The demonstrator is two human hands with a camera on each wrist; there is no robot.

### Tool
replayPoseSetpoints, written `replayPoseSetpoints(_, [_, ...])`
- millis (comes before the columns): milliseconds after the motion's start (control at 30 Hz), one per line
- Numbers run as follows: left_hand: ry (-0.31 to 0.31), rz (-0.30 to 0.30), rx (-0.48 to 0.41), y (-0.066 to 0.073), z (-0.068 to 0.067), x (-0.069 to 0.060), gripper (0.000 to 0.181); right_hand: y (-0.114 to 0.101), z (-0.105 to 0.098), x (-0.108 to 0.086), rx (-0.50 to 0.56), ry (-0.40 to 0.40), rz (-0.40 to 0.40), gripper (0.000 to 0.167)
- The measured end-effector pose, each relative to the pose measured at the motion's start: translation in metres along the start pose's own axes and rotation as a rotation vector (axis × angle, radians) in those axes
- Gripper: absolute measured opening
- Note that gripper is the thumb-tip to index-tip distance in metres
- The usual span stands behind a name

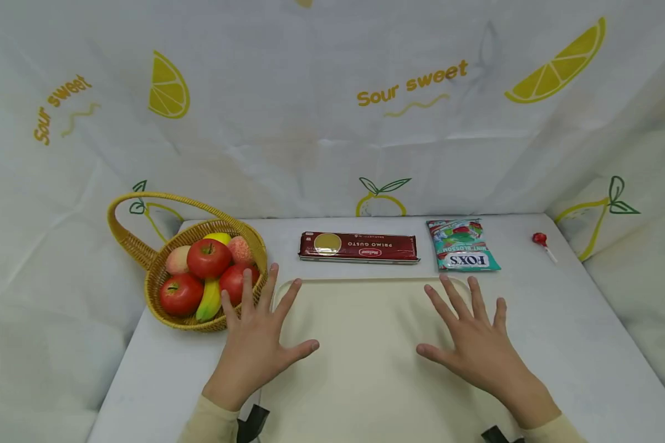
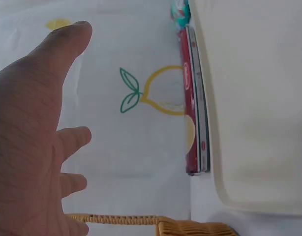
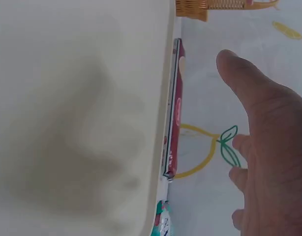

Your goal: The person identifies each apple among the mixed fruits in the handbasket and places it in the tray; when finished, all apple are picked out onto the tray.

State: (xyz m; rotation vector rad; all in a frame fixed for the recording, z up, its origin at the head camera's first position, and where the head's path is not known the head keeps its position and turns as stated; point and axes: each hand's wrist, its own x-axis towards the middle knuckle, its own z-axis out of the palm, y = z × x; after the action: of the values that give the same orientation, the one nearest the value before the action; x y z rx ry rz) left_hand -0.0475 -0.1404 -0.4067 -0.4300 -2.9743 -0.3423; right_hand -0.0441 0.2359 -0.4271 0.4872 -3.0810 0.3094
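Room on the tray [image 1: 366, 369] is left between separated, spread-fingered hands [image 1: 257, 347] [image 1: 476, 351]; its far edge is flanked by packet [image 1: 360, 248] and bag [image 1: 462, 245], its far-left corner by basket [image 1: 151, 289].

At the left of the head view, one basket [image 1: 153, 301] holds three red apples [image 1: 207, 259], two pinkish peaches [image 1: 178, 260] and at least one banana [image 1: 208, 301]. Lower centre shows two hands [image 1: 257, 347] [image 1: 478, 351] and one tray [image 1: 366, 344]; centre to right, one dark red packet [image 1: 359, 247], one Fox's bag [image 1: 462, 245], one lollipop [image 1: 539, 239].
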Motion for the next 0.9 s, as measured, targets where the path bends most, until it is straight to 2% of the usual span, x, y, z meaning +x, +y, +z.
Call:
replayPoseSetpoints(133, [-0.008,-0.042,-0.021,-0.015,-0.006,-0.002,0.103,0.013,0.010,-0.009,0.030,-0.037,-0.055,0.100])
replayPoseSetpoints(233, [0.008,-0.062,-0.025,-0.028,-0.010,-0.004,0.100,0.024,0.019,-0.019,0.101,-0.063,-0.077,0.096])
replayPoseSetpoints(400, [0.081,-0.043,-0.008,-0.048,-0.015,-0.007,0.093,0.042,0.033,-0.035,0.198,-0.126,-0.042,0.097])
replayPoseSetpoints(600, [0.145,0.001,0.006,-0.077,-0.020,-0.010,0.086,0.056,0.044,-0.049,0.226,-0.120,0.003,0.100])
replayPoseSetpoints(767, [0.185,-0.013,-0.040,-0.104,-0.026,-0.009,0.082,0.061,0.049,-0.055,0.208,-0.134,0.019,0.098])
replayPoseSetpoints(900, [0.235,-0.014,-0.111,-0.127,-0.031,-0.004,0.078,0.064,0.053,-0.059,0.177,-0.145,0.019,0.097])
